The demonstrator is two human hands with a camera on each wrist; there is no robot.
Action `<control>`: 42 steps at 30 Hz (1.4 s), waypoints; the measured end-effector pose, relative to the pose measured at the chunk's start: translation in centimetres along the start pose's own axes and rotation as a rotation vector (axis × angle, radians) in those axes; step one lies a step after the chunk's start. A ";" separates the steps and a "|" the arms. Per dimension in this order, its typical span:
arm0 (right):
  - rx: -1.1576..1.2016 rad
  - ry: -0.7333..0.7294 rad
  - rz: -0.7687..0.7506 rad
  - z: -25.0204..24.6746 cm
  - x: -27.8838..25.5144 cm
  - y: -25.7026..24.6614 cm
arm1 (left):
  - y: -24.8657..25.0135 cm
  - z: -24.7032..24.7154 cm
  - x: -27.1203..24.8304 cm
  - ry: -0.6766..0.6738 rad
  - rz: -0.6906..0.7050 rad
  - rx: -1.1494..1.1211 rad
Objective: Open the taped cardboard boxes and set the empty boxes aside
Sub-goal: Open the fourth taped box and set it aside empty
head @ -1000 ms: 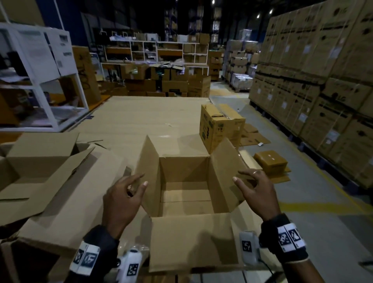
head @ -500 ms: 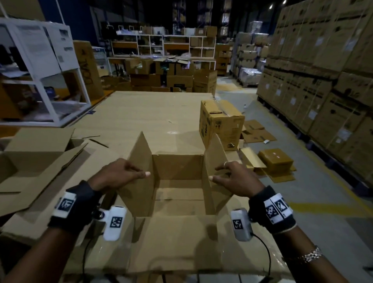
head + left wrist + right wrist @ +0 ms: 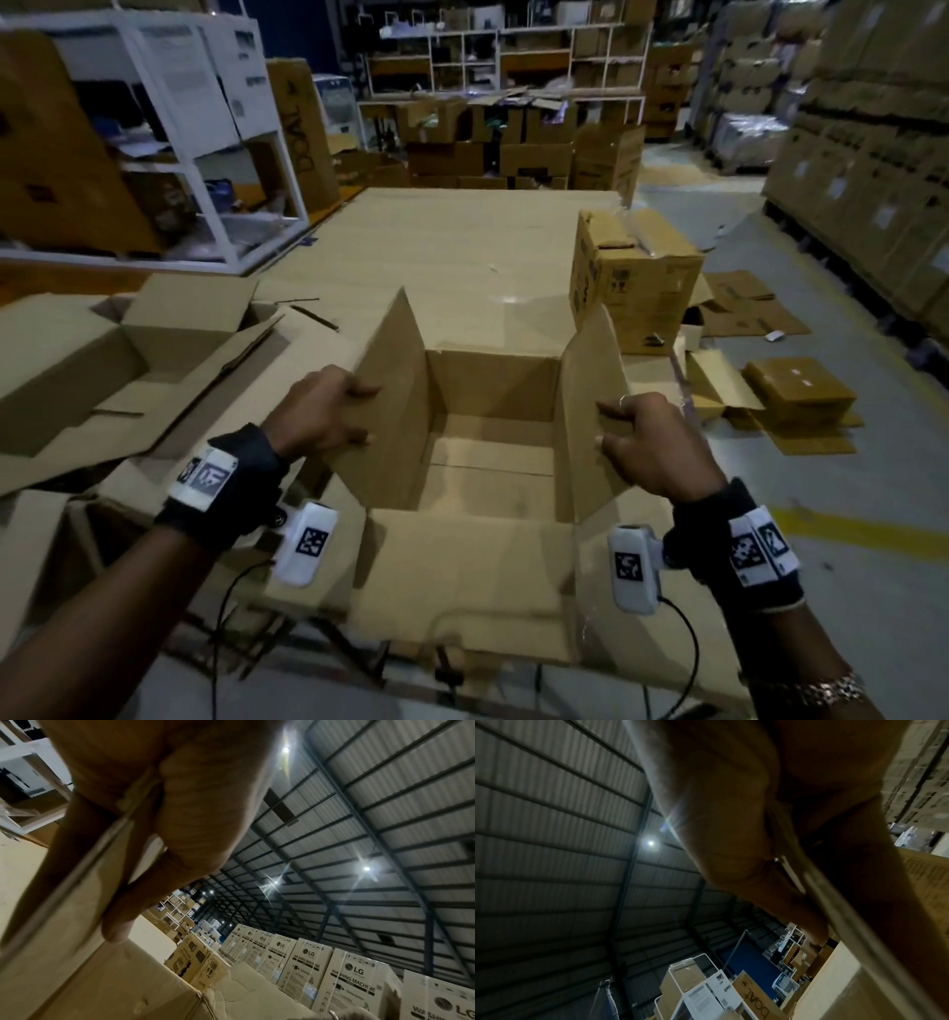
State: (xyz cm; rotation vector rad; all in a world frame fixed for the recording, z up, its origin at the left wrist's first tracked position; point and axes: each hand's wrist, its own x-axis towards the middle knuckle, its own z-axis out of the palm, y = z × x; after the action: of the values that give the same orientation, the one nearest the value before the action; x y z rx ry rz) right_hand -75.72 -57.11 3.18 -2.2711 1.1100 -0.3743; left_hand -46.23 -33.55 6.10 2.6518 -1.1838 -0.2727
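Head view, from left to right: an opened box (image 3: 77, 370) lies at the left on the bench (image 3: 462, 246), its flaps spread, so I judge it is already set aside. Next comes the left hand (image 3: 321, 411); its fingers are curled over the edge of the left flap (image 3: 390, 401) of the open box (image 3: 493, 462) in the middle, and the left wrist view shows the cardboard edge pinched between thumb and fingers (image 3: 120, 902). This box stands just before the person and it looks empty inside; all four flaps are up or folded out. The right hand (image 3: 652, 447) grips the right flap (image 3: 590, 406) in the same way. Behind it, to the right, a taped box (image 3: 637, 277) stands closed with shiny tape on top, so it seems this one is left to open. On the floor at the right lie flattened cartons (image 3: 801, 401).

I think the middle box is finished and needs only to be moved aside.

Writing: a tall carton (image 3: 303, 133) at the back left shows "boAt", and the stacked cartons (image 3: 352, 981) in the left wrist view read "LG WASHING MACHINE".
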 end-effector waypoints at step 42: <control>0.383 0.492 -0.529 5.5 -19.7 -38.1 | -28.3 -26.9 -20.4 0.525 0.351 -0.512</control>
State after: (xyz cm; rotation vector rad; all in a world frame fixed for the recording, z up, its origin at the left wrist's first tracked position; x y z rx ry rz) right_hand -61.36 -20.97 22.00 -2.1376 0.5490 -1.2923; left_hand -32.66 3.60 25.58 1.8741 -1.1713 0.1583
